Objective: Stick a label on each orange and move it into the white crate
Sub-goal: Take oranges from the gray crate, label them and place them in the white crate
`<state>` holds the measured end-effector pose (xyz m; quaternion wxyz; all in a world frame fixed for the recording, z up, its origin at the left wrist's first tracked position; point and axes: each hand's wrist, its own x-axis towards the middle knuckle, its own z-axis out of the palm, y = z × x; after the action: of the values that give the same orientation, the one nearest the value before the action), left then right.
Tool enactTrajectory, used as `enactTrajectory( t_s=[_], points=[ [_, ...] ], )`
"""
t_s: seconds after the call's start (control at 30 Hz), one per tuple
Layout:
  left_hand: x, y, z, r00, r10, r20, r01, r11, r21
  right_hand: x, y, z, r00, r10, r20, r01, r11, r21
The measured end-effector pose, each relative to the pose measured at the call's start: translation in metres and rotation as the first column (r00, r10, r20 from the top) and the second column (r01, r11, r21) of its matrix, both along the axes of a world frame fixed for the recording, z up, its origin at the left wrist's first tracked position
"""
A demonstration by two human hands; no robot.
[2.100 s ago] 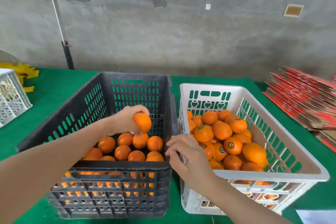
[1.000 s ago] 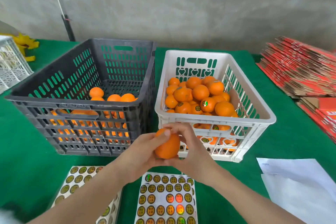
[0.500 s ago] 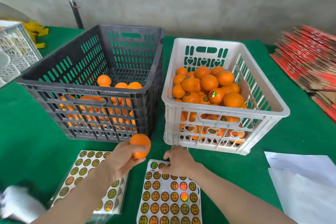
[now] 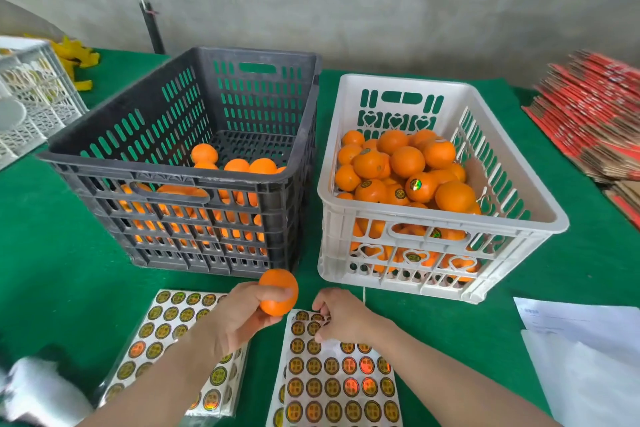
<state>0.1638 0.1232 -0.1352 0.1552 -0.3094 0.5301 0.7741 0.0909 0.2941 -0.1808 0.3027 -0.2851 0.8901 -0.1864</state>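
Observation:
My left hand [image 4: 239,317] grips a bare orange [image 4: 278,292] in front of the two crates. My right hand [image 4: 341,317] is at the top edge of a sheet of round gold labels [image 4: 332,378], fingertips pinching at a label there; whether the label has come off I cannot tell. The white crate [image 4: 433,222] at the right holds several oranges, some bearing labels. To its left, the black crate [image 4: 173,180] has several unlabelled oranges in its bottom.
A second label sheet stack [image 4: 166,333] lies at the lower left on the green tablecloth [image 4: 62,270]. White papers [image 4: 581,350] lie at the right. Flat red cartons [image 4: 595,125] are stacked at the far right. Another white crate [image 4: 31,94] stands at the far left.
My left hand lifted the orange out of the black crate and brought it down in front. My right hand left the orange and dropped to the label sheet, where it now pinches at a label.

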Motion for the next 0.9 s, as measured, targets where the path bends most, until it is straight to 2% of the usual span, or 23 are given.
enactTrajectory(
  t_s=[0.3,0.6,0.63,0.7,0.77,0.9],
  points=[
    [-0.002,0.003,-0.007,0.996,-0.079,-0.034,0.079,0.997,-0.006,-0.013,0.008,-0.003,0.987,-0.161,-0.016,0.157,0.978,-0.135],
    [-0.015,0.015,-0.004,0.929,-0.358,-0.088,0.353,0.933,-0.066,-0.014,0.006,0.029,0.981,-0.19,0.039,0.192,0.915,-0.354],
    [-0.017,0.017,-0.006,0.938,-0.338,-0.081,0.335,0.941,-0.053,-0.01,0.006,0.031,0.974,-0.223,-0.024,0.199,0.908,-0.368],
    [-0.019,0.019,-0.01,0.963,-0.263,-0.057,0.263,0.965,-0.011,-0.001,0.011,0.027,0.908,-0.302,-0.289,0.186,0.911,-0.369],
    [-0.021,0.017,-0.013,0.981,-0.192,-0.043,0.193,0.98,0.042,0.009,0.015,0.022,0.849,-0.282,-0.447,0.136,0.934,-0.33],
    [-0.022,0.016,-0.016,0.989,-0.135,-0.057,0.142,0.978,0.152,0.023,0.015,0.014,0.894,-0.301,-0.332,0.219,0.94,-0.264]
  ],
)
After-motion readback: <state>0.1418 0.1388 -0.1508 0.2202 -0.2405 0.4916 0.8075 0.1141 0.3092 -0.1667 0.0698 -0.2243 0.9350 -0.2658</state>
